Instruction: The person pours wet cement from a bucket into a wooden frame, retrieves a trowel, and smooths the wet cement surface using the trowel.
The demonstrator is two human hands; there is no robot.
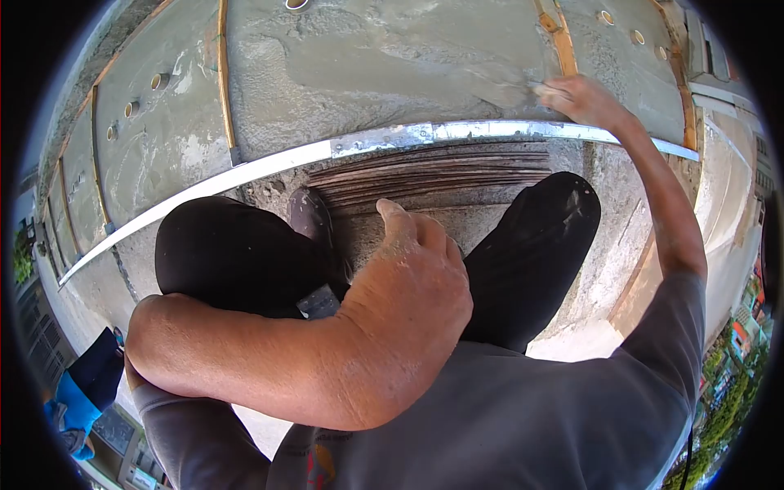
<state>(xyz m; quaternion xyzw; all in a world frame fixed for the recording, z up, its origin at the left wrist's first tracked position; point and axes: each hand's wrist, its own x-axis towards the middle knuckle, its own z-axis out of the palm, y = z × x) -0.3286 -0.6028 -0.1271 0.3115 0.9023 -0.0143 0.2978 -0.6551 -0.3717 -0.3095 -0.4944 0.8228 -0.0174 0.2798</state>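
My right hand (pixel 582 100) is stretched out over the wet cement (pixel 367 69), closed round the handle of a trowel (pixel 510 90). The trowel's blade is smeared by motion and lies against the grey surface. Close to my body, between my knees, is my left hand (pixel 420 273), with cement dust on it. Its fingers are curled and its thumb points forward; whatever lies inside them is hidden. A flat grey piece with straight edges (pixel 319 303) shows beside the left wrist, and I cannot tell whether the hand holds it.
A long white metal edge (pixel 286 159) runs between me and the cement. Thin dark rods (pixel 433 169) lie just behind it. Wooden strips (pixel 224 82) divide the cement, and several short pipe ends (pixel 160 81) stick up. Another person (pixel 82 400) is at lower left.
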